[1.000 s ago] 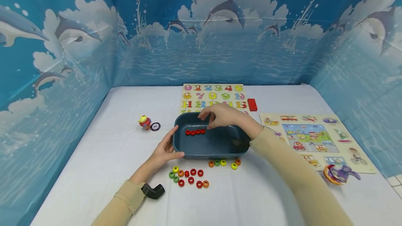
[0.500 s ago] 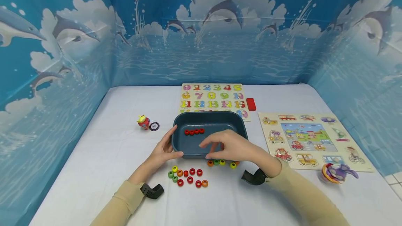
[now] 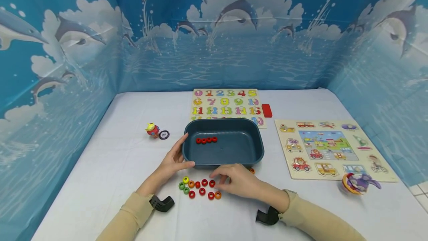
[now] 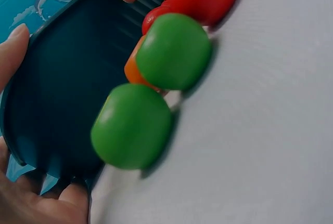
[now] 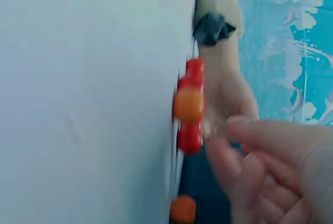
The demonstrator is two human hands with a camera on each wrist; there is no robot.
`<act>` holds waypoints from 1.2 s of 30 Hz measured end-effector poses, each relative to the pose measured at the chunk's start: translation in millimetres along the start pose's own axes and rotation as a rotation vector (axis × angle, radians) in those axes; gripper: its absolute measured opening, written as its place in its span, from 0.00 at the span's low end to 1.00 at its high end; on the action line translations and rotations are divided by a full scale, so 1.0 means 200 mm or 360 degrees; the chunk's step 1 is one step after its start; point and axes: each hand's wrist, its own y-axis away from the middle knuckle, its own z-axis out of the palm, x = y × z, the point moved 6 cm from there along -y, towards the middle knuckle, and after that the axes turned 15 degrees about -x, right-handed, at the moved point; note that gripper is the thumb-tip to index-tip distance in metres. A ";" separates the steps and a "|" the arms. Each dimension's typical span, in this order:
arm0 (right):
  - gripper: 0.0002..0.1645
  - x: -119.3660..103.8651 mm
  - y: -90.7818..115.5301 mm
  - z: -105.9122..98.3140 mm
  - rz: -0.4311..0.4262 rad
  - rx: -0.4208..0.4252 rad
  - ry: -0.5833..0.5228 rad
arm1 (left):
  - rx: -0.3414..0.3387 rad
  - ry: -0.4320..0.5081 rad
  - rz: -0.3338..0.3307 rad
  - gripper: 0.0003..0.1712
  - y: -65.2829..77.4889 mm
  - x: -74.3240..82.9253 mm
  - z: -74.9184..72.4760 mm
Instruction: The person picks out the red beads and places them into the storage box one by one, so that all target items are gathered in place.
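Out from the tray (image 3: 235, 146), gripped by the left hand (image 3: 171, 163), the right hand (image 3: 238, 180) was swung, fingertips parted beside a red bead (image 3: 212, 184) in front; inside, the row of red beads (image 3: 209, 140) was left at four.

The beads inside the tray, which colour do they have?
The beads are red; best seen from the head view.

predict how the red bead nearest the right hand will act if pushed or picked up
The red bead lies hole-up, so a push may slide it; tipped onto its rounded side, it could roll. It's probably light, being small.
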 end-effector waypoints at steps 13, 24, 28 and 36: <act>0.14 0.07 -0.05 0.08 0.0088 0.0009 0.0042 | -0.0004 0.0041 0.0078 0.50 -0.01 -0.08 -0.04; 0.13 0.04 -0.05 0.07 0.0066 0.0053 0.0165 | -0.0006 0.0037 0.0072 0.50 -0.01 -0.07 -0.03; 0.13 -0.06 -0.03 0.00 -0.0086 0.0081 0.0162 | -0.0006 0.0022 0.0033 0.51 -0.01 -0.07 -0.03; 0.14 -0.29 -0.06 -0.35 -0.0538 0.0171 0.0172 | 0.0005 0.0036 0.0029 0.50 -0.01 -0.08 -0.03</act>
